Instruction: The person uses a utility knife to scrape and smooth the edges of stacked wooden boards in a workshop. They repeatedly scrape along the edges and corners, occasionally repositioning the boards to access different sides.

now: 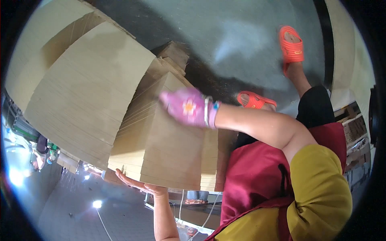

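Observation:
A tall stack of tan flat sheets (173,152), cardboard by the look of them, stands in front of me, with thin layer lines along its sides. My right hand (187,107), in a pink-purple knit glove with a flower on it and a bracelet at the wrist, reaches across the stack's upper part. Motion blurs its fingers, so their grip cannot be made out. Bare and stretched out, my left hand (146,186) lies against the stack's lower edge in the picture. A second, wider stack of tan sheets (88,88) rises just left of the first.
Wooden blocks (173,56) lie beside the stacks on the grey floor (241,36). My feet wear orange slides (291,44). Shelving with stacked pieces (356,132) is at the right. Cables (181,205) hang near the lower edge, and a lit lamp (97,204) shows lower left.

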Action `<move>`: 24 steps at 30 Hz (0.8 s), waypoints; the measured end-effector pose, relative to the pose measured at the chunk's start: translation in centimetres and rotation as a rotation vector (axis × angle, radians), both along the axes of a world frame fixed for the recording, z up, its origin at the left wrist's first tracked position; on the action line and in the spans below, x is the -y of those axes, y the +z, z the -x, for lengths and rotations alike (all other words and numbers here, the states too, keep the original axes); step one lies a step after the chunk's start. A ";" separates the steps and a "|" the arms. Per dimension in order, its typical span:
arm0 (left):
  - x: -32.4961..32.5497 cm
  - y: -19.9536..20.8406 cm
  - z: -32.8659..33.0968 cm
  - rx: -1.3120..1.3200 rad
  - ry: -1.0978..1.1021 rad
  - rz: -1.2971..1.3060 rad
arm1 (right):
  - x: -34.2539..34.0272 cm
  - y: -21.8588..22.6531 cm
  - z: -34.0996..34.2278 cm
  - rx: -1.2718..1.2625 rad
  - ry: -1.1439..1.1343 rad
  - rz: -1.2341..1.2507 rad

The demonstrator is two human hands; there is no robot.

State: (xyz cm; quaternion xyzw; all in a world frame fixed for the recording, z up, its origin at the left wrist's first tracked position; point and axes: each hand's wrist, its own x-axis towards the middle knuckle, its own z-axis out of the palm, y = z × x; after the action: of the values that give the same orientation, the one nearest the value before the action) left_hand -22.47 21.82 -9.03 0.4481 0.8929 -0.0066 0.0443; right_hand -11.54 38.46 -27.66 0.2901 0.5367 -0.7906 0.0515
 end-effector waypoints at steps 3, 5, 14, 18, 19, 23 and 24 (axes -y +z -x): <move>-0.3 -0.3 0.3 0.032 0.015 -0.030 | 0.6 -0.5 0.0 0.073 0.031 -0.251; -0.3 0.3 -0.4 0.002 0.046 -0.029 | -0.4 6.0 -0.6 -0.103 0.134 -0.115; -0.4 -0.5 0.0 0.077 0.028 -0.060 | -0.1 5.6 -0.4 -0.011 0.006 -0.185; 0.1 0.7 -0.8 0.060 0.070 -0.027 | 1.4 8.3 -1.4 -0.220 -0.095 -0.252; -0.3 0.5 -0.8 0.062 0.074 -0.027 | 1.7 6.7 -1.3 -0.167 -0.109 -0.357; -0.1 0.3 -0.3 0.074 0.033 -0.027 | 1.2 9.5 -0.6 -0.008 -0.013 -0.108; 0.0 0.3 -0.3 0.064 0.024 -0.031 | 1.6 11.9 -1.3 -0.145 -0.090 -0.098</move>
State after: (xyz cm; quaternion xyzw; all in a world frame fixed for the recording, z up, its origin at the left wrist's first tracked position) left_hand -22.14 21.77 -8.74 0.4380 0.8963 0.0224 0.0661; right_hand -10.28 36.91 -15.73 0.2582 0.5633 -0.7840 -0.0373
